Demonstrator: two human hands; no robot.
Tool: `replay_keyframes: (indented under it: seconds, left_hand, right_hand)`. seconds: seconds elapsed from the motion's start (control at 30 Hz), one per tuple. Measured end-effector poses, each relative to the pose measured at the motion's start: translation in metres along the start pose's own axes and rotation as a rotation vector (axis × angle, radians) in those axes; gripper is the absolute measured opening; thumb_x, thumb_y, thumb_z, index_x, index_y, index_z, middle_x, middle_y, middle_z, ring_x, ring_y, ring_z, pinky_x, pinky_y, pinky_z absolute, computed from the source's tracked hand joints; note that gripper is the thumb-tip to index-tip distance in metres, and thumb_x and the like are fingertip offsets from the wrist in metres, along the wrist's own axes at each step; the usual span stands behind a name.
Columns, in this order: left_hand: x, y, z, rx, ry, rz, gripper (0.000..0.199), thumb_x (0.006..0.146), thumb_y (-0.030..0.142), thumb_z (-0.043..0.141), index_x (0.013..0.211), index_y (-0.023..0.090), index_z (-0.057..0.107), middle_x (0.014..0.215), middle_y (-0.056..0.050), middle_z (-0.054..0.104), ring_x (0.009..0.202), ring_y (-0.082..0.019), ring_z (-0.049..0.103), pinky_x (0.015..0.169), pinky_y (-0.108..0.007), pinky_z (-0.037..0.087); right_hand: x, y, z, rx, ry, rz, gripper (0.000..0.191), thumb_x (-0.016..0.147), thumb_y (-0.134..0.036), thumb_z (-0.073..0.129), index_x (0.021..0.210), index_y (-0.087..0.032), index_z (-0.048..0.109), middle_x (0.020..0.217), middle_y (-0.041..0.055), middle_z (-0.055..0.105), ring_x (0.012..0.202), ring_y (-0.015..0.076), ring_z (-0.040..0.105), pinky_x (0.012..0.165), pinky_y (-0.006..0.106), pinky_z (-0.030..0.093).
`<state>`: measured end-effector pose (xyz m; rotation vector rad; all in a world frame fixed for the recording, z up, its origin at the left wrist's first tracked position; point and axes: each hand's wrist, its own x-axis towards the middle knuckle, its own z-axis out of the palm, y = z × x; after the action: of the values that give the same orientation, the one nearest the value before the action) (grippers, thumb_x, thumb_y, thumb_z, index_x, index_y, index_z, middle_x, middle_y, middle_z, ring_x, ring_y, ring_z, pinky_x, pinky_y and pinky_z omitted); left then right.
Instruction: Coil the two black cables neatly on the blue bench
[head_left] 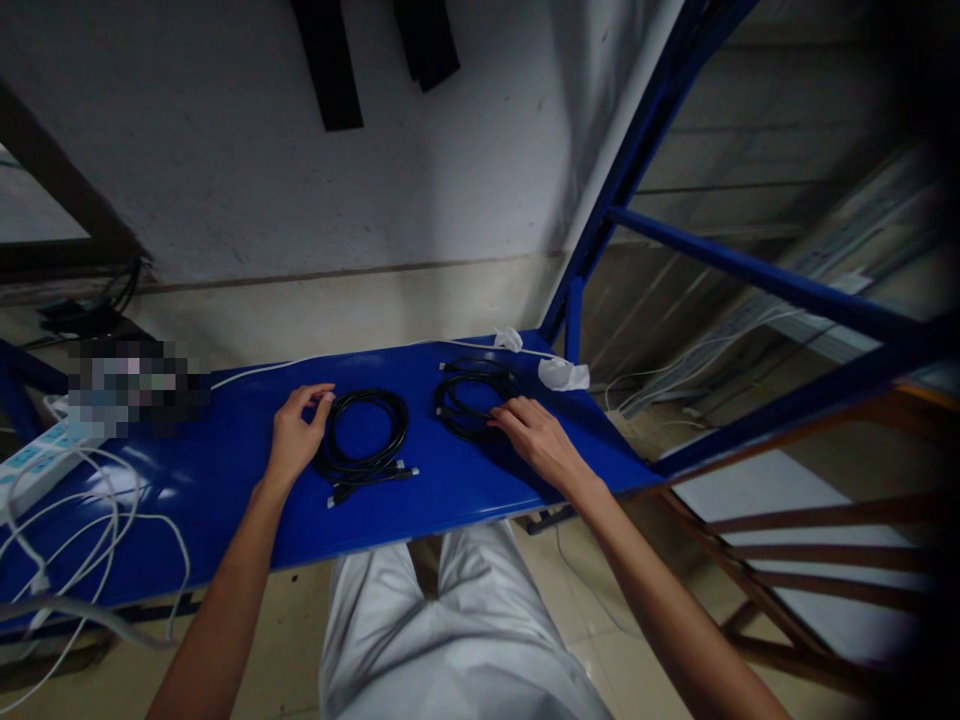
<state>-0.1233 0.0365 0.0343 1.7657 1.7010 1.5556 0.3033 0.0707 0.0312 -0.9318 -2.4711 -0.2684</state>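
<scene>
Two coils of black cable lie on a blue table. The left coil forms a neat ring, with several metal-tipped plugs at its front edge. My left hand is beside that ring's left edge, fingers bent and thumb a little apart, with nothing visible in them. At the right-hand coil, my right hand has its fingertips pressed together on the near right side of the black cable. The plugs of this coil point left. Part of it is hidden behind my right hand.
On the left of the blue table are a white power strip, looped white cables and a blurred-out object. Crumpled white pieces lie at the back right. A blue frame rises there, and a wooden chair stands to the right.
</scene>
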Motion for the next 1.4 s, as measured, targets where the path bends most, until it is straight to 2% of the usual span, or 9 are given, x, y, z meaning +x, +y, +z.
replay_keyframes:
  seconds: [0.27, 0.5, 0.67, 0.77, 0.87, 0.97, 1.13, 1.23, 1.4]
  left_hand:
    - [0.000, 0.000, 0.000, 0.003, -0.016, 0.015, 0.019, 0.096, 0.034, 0.071, 0.111, 0.026, 0.081, 0.110, -0.007, 0.076, 0.102, -0.026, 0.065, 0.100, -0.038, 0.048]
    - [-0.002, 0.002, 0.000, -0.027, -0.036, -0.015, 0.019, 0.094, 0.034, 0.073, 0.111, 0.027, 0.081, 0.112, -0.008, 0.075, 0.110, -0.029, 0.064, 0.103, -0.040, 0.049]
    - [0.004, 0.009, 0.008, -0.163, -0.031, -0.095, 0.026, 0.094, 0.041, 0.076, 0.115, 0.025, 0.080, 0.110, -0.008, 0.077, 0.111, -0.027, 0.068, 0.106, -0.038, 0.050]
    - [0.021, 0.017, 0.017, -0.415, -0.086, -0.203, 0.044, 0.092, 0.048, 0.081, 0.127, 0.022, 0.075, 0.117, -0.011, 0.078, 0.109, -0.024, 0.073, 0.100, -0.035, 0.054]
    - [0.043, 0.021, 0.025, -0.722, -0.239, -0.356, 0.060, 0.092, 0.053, 0.080, 0.141, 0.021, 0.066, 0.130, -0.015, 0.076, 0.112, -0.027, 0.076, 0.097, -0.037, 0.058]
    - [0.058, 0.012, 0.029, -0.966, -0.343, -0.511, 0.052, 0.096, 0.048, 0.075, 0.136, 0.017, 0.067, 0.131, -0.018, 0.076, 0.114, -0.028, 0.077, 0.097, -0.040, 0.061]
    - [0.062, -0.019, 0.015, -0.975, -0.083, -0.626, 0.022, 0.094, 0.023, 0.075, 0.114, 0.014, 0.074, 0.104, -0.010, 0.081, 0.088, -0.015, 0.078, 0.085, -0.025, 0.064]
    - [0.060, -0.030, 0.003, -0.975, 0.031, -0.631, 0.011, 0.093, 0.019, 0.077, 0.102, 0.013, 0.075, 0.096, -0.006, 0.078, 0.078, -0.009, 0.074, 0.082, -0.018, 0.063]
    - [0.060, -0.027, 0.004, -1.027, -0.061, -0.639, 0.017, 0.090, 0.015, 0.081, 0.106, 0.011, 0.077, 0.094, -0.006, 0.075, 0.078, -0.009, 0.072, 0.076, -0.016, 0.063]
  right_hand:
    - [0.023, 0.000, -0.030, 0.011, 0.120, -0.112, 0.035, 0.111, -0.013, 0.042, 0.130, -0.017, 0.070, 0.108, 0.0147, 0.071, 0.092, 0.0250, 0.060, 0.081, 0.040, 0.050]
    - [0.035, -0.012, -0.046, 0.055, 0.207, -0.159, 0.038, 0.110, -0.016, 0.048, 0.145, -0.023, 0.064, 0.112, 0.0145, 0.072, 0.099, 0.0262, 0.063, 0.085, 0.044, 0.053]
    - [0.062, -0.026, -0.049, 0.094, 0.257, -0.254, 0.039, 0.111, -0.016, 0.049, 0.148, -0.025, 0.059, 0.115, 0.0141, 0.072, 0.103, 0.0269, 0.064, 0.085, 0.045, 0.053]
    - [0.091, -0.038, -0.037, 0.124, 0.296, -0.344, 0.037, 0.111, -0.015, 0.049, 0.147, -0.023, 0.057, 0.115, 0.0138, 0.071, 0.104, 0.0258, 0.063, 0.086, 0.044, 0.052]
    - [0.124, -0.055, -0.015, 0.169, 0.337, -0.415, 0.034, 0.112, -0.015, 0.051, 0.145, -0.022, 0.058, 0.115, 0.0130, 0.072, 0.105, 0.0243, 0.063, 0.088, 0.043, 0.052]
    - [0.149, -0.073, 0.011, 0.207, 0.336, -0.471, 0.031, 0.112, -0.015, 0.050, 0.141, -0.020, 0.061, 0.112, 0.0116, 0.073, 0.106, 0.0236, 0.062, 0.088, 0.042, 0.051]
    - [0.161, -0.092, 0.051, 0.214, 0.258, -0.551, 0.029, 0.113, -0.012, 0.050, 0.137, -0.015, 0.064, 0.114, 0.0114, 0.073, 0.104, 0.0215, 0.062, 0.090, 0.038, 0.050]
    - [0.156, -0.098, 0.070, 0.195, 0.170, -0.521, 0.033, 0.114, -0.013, 0.048, 0.145, -0.013, 0.058, 0.116, 0.0116, 0.073, 0.103, 0.0210, 0.062, 0.089, 0.036, 0.050]
    - [0.150, -0.106, 0.084, 0.149, -0.009, -0.498, 0.043, 0.117, -0.035, 0.046, 0.151, -0.010, 0.051, 0.112, 0.0128, 0.072, 0.102, 0.0222, 0.065, 0.087, 0.036, 0.050]
